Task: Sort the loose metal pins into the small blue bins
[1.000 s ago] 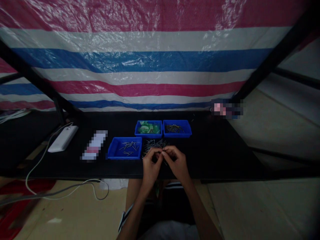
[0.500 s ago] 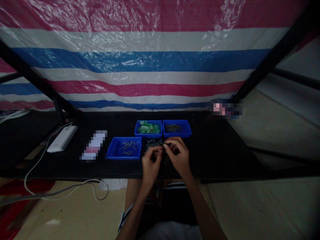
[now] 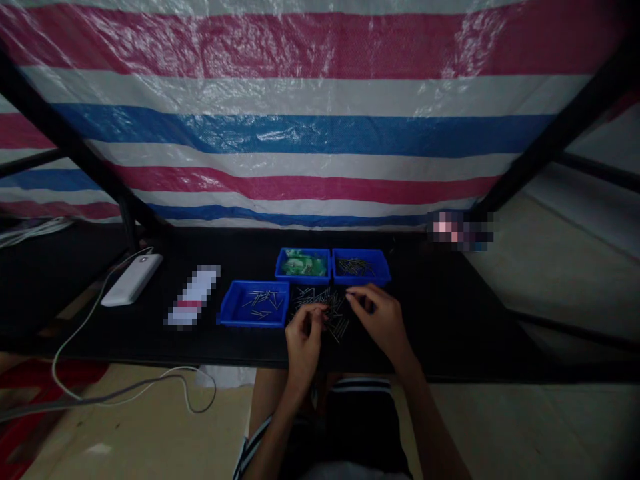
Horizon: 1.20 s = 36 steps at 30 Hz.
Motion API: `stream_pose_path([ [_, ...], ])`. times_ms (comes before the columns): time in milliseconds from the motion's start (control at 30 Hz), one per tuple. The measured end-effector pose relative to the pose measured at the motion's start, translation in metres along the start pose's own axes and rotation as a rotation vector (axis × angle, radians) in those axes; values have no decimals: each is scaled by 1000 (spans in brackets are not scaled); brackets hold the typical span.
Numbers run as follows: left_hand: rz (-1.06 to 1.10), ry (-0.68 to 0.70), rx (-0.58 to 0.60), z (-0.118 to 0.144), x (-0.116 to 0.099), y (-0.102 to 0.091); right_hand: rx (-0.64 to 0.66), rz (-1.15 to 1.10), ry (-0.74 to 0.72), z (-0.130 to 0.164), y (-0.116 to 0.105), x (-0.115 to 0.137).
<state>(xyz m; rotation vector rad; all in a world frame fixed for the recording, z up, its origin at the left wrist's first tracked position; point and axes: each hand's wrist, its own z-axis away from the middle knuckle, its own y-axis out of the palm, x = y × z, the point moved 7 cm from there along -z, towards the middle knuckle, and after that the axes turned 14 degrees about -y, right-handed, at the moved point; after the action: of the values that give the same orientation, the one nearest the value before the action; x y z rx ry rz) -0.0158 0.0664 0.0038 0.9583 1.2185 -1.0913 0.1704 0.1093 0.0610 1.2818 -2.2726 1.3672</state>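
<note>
Head camera looks down at a dark table (image 3: 450,313) backed by a striped red, white and blue tarp (image 3: 300,133). Both of the person's hands work over a loose pile of small metal pins (image 3: 320,303) scattered on the table just in front of the body. The left hand (image 3: 304,337) hovers at the near left edge of the pile with its fingers curled in toward the thumb; it seems to pinch a pin or two, though the light is too dim to be sure. The right hand (image 3: 383,317) sits at the right side of the pile, fingertips drawn together and pointing left toward the pins, close under the far right bin (image 3: 361,267); whether it grips anything cannot be told.

Three blue bins ring the pile. The far right bin holds more dark pins, the far left bin (image 3: 303,264) holds green pieces, and the near bin (image 3: 255,303), just left of the pile, holds a few scattered pins. Further left lie a blurred white card (image 3: 193,303) and a white power bank (image 3: 133,279) with a pale cable (image 3: 100,393) trailing off the table edge toward the floor.
</note>
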Motion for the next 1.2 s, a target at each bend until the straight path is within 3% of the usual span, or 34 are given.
stream_pose_path([
  [100,15,-8,19,1,-2,2,159,-11,47,39,15,6],
  [200,34,-21,25,0,-2,2,184,11,79,55,18,6],
  [600,34,-25,37,-1,-1,2,201,72,113,42,34,-3],
  [767,0,-10,17,-2,-2,1,148,4,92,42,33,-5],
  [900,-155,144,-42,1,-16,2,36,-91,66,38,27,-2],
  [1033,-345,338,-7,5,-32,9,-29,-107,-16,27,22,11],
  [1200,-438,412,40,-1,-33,7,-43,-164,-119,11,22,30],
])
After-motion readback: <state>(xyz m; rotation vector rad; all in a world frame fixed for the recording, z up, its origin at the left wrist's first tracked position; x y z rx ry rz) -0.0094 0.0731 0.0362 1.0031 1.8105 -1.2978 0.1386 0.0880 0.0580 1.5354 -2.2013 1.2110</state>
